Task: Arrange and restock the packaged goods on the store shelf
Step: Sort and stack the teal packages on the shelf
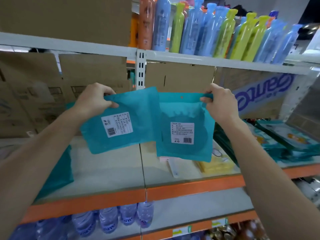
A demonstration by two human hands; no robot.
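Note:
I hold two flat teal packets up in front of the middle shelf [107, 174]. My left hand [94, 99] pinches the top corner of the left teal packet [138, 118], which hangs tilted and shows a white barcode label. My right hand [220, 103] pinches the top edge of the right teal packet [183, 153], which hangs upright with its own label. The left packet overlaps the right one in the middle. Both hang above the shelf without touching it.
A yellow packet [216, 165] and a white strip [172, 168] lie on the shelf below. Stacked teal packets [284, 144] fill the shelf's right end, another teal pack [58, 172] sits left. Cardboard boxes [93, 75] stand behind. Coloured bottles [216, 32] above, water bottles [110, 220] below.

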